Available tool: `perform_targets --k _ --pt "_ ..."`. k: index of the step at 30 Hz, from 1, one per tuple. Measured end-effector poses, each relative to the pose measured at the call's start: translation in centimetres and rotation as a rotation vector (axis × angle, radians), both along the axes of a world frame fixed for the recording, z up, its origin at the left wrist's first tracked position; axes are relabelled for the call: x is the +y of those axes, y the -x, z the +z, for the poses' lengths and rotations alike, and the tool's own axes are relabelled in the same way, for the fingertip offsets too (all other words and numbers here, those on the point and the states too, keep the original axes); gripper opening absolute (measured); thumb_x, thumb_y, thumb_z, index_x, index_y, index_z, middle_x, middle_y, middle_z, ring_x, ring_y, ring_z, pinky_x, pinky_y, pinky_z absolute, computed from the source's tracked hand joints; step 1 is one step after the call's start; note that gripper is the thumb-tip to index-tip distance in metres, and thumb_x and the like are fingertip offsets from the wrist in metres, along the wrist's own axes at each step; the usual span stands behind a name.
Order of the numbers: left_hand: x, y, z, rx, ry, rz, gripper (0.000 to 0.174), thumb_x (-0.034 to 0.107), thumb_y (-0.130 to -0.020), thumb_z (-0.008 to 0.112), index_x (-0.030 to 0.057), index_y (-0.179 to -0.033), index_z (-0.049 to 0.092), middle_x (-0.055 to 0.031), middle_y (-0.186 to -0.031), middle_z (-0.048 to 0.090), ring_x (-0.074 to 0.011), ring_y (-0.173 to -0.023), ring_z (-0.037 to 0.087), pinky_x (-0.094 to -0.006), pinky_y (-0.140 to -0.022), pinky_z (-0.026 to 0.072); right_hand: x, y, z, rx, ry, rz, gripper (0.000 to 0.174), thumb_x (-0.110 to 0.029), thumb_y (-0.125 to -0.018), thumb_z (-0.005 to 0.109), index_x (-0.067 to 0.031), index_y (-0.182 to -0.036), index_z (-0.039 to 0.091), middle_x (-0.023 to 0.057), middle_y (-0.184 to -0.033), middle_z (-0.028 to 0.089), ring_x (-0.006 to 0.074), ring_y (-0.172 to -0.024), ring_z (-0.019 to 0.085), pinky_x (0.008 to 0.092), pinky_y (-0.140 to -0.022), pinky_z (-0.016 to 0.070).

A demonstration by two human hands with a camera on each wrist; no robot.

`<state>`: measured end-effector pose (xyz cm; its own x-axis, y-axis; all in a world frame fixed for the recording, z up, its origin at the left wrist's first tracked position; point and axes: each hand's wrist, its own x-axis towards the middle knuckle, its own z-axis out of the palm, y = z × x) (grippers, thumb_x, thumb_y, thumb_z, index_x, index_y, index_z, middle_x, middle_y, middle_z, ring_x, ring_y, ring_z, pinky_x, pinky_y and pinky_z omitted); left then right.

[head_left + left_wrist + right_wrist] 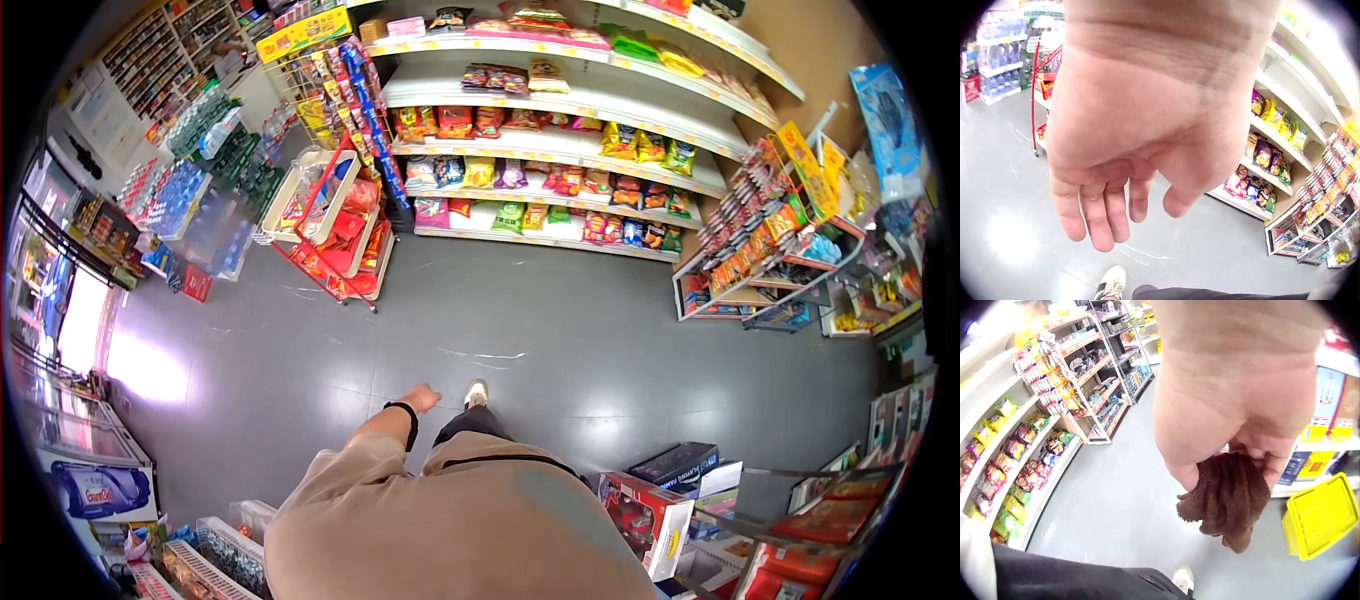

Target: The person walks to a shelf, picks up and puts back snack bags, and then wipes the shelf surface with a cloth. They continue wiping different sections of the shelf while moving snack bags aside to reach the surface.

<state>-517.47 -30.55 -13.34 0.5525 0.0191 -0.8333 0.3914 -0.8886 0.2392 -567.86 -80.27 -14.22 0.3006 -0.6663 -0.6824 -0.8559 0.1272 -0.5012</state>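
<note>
**Beige shirt (pixel 450 530) nearest, brown cloth (pixel 1229 497) gripped over grey floor (pixel 430 310)**

Below the head camera, the bottom of the view is filled by the shirt. At far left, bottles (pixel 180 205) are stacked in packs, and beside them a red-framed cart (pixel 342 203) is loaded with packets.

Near the middle, the left hand (pixel 1138 147) is held out over the floor, palm shown to its wrist camera; its fingers are loosely bent and nothing is held. One shoe (pixel 477 392) is seen just right of it. Beyond, bagged snacks are lined along shelves (pixel 430 87), well apart from the hand.

Farther right, packets are displayed on a rack (pixel 745 296); nearer the shirt, boxes (pixel 640 515) are piled. In the right wrist view, the cloth is bunched below the palm of the right hand (pixel 1235 419), held by thumb and fingers, its folds hanging free. A yellow bin (pixel 1322 515) is set to the right, apart from it.

Carrying the cloth is judged to be the step in hand. For the next move, a surface would have to be reached, with the cloth firmly held until then.
</note>
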Motion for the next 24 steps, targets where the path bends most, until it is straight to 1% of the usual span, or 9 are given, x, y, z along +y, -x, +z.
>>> perform_targets --k 5,8,12,13,14,18,22,23,24 --pt "1.6 -0.9 0.3 0.0 0.005 0.065 0.046 0.041 -0.084 0.056 -0.0028 -0.089 0.071 -0.0202 -0.081 0.07 -0.0315 -0.077 0.068 -0.0439 -0.075 0.0522 -0.3 -2.5 1.1 0.075 0.054 0.029 0.037 -0.01 -0.068 0.063 0.0037 -0.102 0.067 0.0141 -0.088 0.069 0.0256 -0.081 0.064 0.0347 -0.078 0.0492" --pt "3.5 -1.4 -0.2 0.063 -0.02 0.032 0.046 0.041 -0.084 0.057 -0.0023 -0.091 0.071 -0.0197 -0.082 0.07 -0.0311 -0.074 0.069 -0.0431 -0.075 0.0531 -0.7 -4.0 1.6 0.099 0.078 0.04 0.039 -0.01 -0.068 0.063 0.0041 -0.104 0.067 0.0142 -0.089 0.069 0.0257 -0.081 0.064 0.0346 -0.078 0.0492" --pt "6.0 -1.6 -1.6 0.068 -0.044 0.129 0.047 0.042 -0.084 0.055 -0.0021 -0.088 0.07 -0.0188 -0.083 0.071 -0.0302 -0.073 0.069 -0.042 -0.075 0.054 -0.9 -6.6 2.7 0.106 0.103 0.052 0.041 -0.011 -0.068 0.063 0.0046 -0.105 0.067 0.0143 -0.09 0.07 0.0259 -0.082 0.064 0.0345 -0.079 0.0492" --pt "6.6 -2.0 -2.0 0.077 -0.041 0.152 0.047 0.042 -0.084 0.055 -0.0022 -0.088 0.07 -0.0185 -0.083 0.071 -0.0298 -0.074 0.069 -0.0418 -0.075 0.0541 -1.0 -7.8 2.9 0.092 0.102 0.048 0.041 -0.011 -0.068 0.063 0.0047 -0.106 0.067 0.0143 -0.09 0.07 0.0259 -0.082 0.064 0.0345 -0.08 0.0492" --pt "6.9 -2.4 -2.1 0.086 -0.037 0.177 0.047 0.042 -0.084 0.054 -0.0023 -0.088 0.069 -0.0183 -0.083 0.071 -0.0295 -0.075 0.069 -0.0416 -0.075 0.0542 -1.4 -8.8 2.7 0.023 0.078 -0.009 0.043 -0.012 -0.067 0.063 0.0052 -0.107 0.067 0.0147 -0.091 0.07 0.0263 -0.083 0.064 0.0346 -0.081 0.0492" --pt "8.3 -5.2 -2.4 0.086 -0.008 0.173 0.045 0.041 -0.083 0.053 -0.0014 -0.087 0.069 -0.0172 -0.084 0.071 -0.0293 -0.076 0.069 -0.0413 -0.078 0.0531 -2.8 -12.9 0.8 -0.119 0.052 0.064 0.044 -0.012 -0.066 0.064 0.0059 -0.107 0.066 0.0174 -0.095 0.07 0.0274 -0.087 0.065 0.0354 -0.083 0.0493" --pt "9.5 -7.0 -3.3 0.008 0.079 0.268 0.043 0.04 -0.083 0.054 -0.0004 -0.084 0.069 -0.0168 -0.081 0.071 -0.0294 -0.079 0.069 -0.0409 -0.081 0.0519 -2.6 -18.8 1.4 -0.078 0.16 0.126 0.041 -0.014 -0.069 0.065 0.0064 -0.104 0.063 0.0152 -0.094 0.068 0.0261 -0.083 0.064 0.0356 -0.08 0.0494" --pt "9.9 -7.3 -3.8 -0.012 0.097 0.302 0.042 0.04 -0.082 0.054 -0.0002 -0.083 0.069 -0.0168 -0.08 0.071 -0.0295 -0.079 0.068 -0.0409 -0.081 0.0517 -2.1 -20.9 2.0 -0.088 0.157 0.11 0.035 -0.013 -0.07 0.066 0.0058 -0.099 0.062 0.0131 -0.09 0.067 0.024 -0.081 0.063 0.0355 -0.079 0.0493" --pt "10.5 -7.6 -3.9 -0.009 0.091 0.314 0.042 0.04 -0.082 0.054 0.0001 -0.084 0.069 -0.0164 -0.08 0.071 -0.029 -0.079 0.069 -0.0408 -0.081 0.0517 -1.5 -22.9 2.9 -0.069 0.146 0.101 0.033 -0.012 -0.07 0.066 0.0054 -0.098 0.062 0.0127 -0.09 0.067 0.0236 -0.081 0.063 0.0355 -0.078 0.0493"
